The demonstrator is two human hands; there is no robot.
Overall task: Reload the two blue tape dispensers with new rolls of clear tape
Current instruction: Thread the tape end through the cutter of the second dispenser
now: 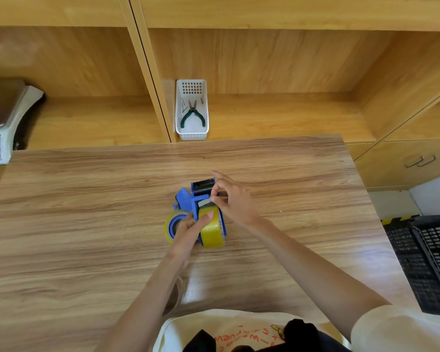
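Observation:
A blue tape dispenser (pixel 200 196) stands in the middle of the wooden table (pixel 87 199), its toothed black cutter facing away from me. A yellowish clear tape roll (pixel 212 233) sits in it. My left hand (pixel 188 231) grips the dispenser's side, thumb resting on the roll. My right hand (pixel 233 199) pinches the loose tape end just behind the cutter. To the left, partly hidden by my left hand, lies the second blue dispenser (pixel 182 198) with another tape roll (pixel 170 226) on its hub.
A white basket (pixel 192 133) holding green-handled pliers (pixel 193 114) stands on the shelf behind the table. A weighing scale (pixel 0 123) sits at far left. Black crates (pixel 427 260) are on the floor at right. An empty tape core (pixel 179 288) lies under my left forearm.

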